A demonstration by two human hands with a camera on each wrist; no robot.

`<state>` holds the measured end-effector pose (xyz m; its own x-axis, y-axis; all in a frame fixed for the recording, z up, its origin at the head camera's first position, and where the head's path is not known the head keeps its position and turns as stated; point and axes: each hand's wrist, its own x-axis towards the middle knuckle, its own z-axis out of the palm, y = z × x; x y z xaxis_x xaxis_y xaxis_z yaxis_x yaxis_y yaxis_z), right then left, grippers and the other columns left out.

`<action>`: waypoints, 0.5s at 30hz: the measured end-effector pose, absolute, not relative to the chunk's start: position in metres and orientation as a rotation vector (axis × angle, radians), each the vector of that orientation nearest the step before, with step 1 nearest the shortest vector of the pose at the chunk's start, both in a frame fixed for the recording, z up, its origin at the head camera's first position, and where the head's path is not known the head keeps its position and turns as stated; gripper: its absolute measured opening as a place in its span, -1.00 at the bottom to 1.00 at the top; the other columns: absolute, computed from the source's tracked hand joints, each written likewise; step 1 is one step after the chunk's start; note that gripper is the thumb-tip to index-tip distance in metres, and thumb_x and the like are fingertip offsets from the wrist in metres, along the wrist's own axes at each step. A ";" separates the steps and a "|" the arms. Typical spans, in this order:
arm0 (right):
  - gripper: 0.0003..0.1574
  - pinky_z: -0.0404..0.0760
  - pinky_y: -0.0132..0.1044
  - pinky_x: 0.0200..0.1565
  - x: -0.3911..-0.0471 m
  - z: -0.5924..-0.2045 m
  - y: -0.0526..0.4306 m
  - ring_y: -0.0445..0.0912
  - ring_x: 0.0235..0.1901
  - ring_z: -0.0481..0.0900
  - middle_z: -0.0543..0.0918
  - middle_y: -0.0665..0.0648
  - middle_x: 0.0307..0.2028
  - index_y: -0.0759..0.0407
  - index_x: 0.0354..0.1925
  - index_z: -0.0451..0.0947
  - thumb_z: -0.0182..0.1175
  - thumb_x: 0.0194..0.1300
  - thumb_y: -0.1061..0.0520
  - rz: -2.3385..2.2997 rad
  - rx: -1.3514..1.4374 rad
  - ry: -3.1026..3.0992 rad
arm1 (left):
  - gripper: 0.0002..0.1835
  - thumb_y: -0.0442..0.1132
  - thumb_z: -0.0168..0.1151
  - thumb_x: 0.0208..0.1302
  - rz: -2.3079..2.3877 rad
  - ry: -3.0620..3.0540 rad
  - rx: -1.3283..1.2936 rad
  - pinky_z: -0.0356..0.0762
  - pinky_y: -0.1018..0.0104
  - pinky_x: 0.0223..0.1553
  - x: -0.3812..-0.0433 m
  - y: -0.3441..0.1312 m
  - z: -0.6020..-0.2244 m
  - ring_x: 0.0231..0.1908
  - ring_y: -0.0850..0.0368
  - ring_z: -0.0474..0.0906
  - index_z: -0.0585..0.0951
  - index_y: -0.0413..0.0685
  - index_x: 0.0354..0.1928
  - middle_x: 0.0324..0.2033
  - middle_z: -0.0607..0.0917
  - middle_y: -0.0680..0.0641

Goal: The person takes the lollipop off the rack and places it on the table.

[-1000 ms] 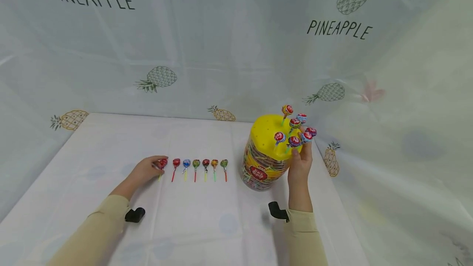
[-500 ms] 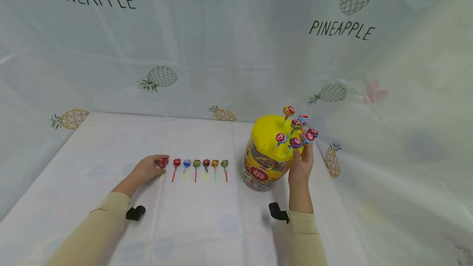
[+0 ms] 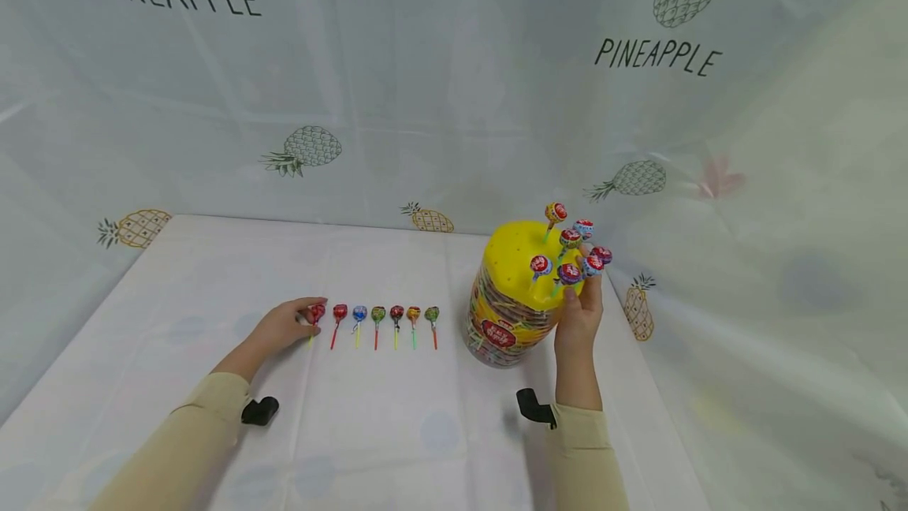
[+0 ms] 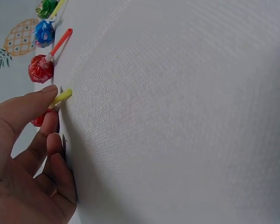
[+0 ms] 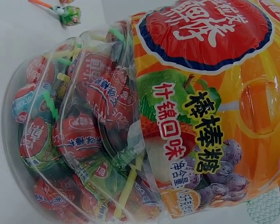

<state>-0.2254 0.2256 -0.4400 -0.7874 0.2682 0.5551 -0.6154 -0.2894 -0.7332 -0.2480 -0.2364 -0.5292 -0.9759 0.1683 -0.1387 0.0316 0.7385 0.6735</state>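
My left hand (image 3: 284,326) is at the left end of a row of wrapped lollipops. In the left wrist view, thumb and forefinger pinch a red lollipop (image 4: 62,97) by its yellow stick, low over the white cloth. Beside it lies another red lollipop (image 3: 340,312) with a red stick, followed by a blue lollipop (image 3: 359,313) and several more. My right hand (image 3: 578,330) grips the upper right side of a large lollipop jar (image 3: 496,322), thumb in front and fingers partly hidden behind. Several lollipops stand in the jar's yellow lid (image 3: 511,259).
A white cloth covers the table (image 3: 383,432). Behind it hangs a pale curtain (image 3: 426,61) printed with pineapples. The clear jar base in the right wrist view shows many wrapped lollipops (image 5: 77,135) inside. Each wrist wears a black mount (image 3: 260,411).
The pinched red lollipop has shifted slightly right, closer to the row. My right hand stays on the jar, and the row of lollipops lies as before.
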 end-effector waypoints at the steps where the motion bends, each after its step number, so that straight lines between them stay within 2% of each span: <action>1: -0.29 0.32 -0.30 0.27 -0.225 -0.440 0.226 0.07 0.35 0.21 0.25 0.19 0.39 0.19 0.44 0.21 0.15 0.41 0.11 2.104 0.440 -1.411 | -0.37 -0.29 0.37 0.20 1.061 2.746 0.159 0.33 0.16 -0.28 -0.248 -0.236 -0.529 -0.29 0.01 0.38 0.42 -0.23 0.32 -0.25 0.54 -0.09; 7: -0.30 0.32 -0.30 0.27 -0.225 -0.439 0.226 0.06 0.35 0.22 0.26 0.18 0.39 0.14 0.42 0.27 0.19 0.39 0.09 2.102 0.430 -1.419 | -0.35 -0.29 0.39 0.19 1.063 2.742 0.156 0.36 0.15 -0.26 -0.247 -0.237 -0.528 -0.27 0.00 0.39 0.40 -0.26 0.31 -0.23 0.55 -0.11; 15: -0.32 0.26 -0.28 0.31 -0.224 -0.438 0.227 0.07 0.36 0.17 0.24 0.19 0.39 0.18 0.43 0.24 0.15 0.42 0.14 2.099 0.443 -1.448 | -0.33 -0.26 0.39 0.19 1.113 2.752 0.158 0.41 0.16 -0.25 -0.246 -0.243 -0.526 -0.25 0.00 0.45 0.38 -0.24 0.33 -0.24 0.58 -0.09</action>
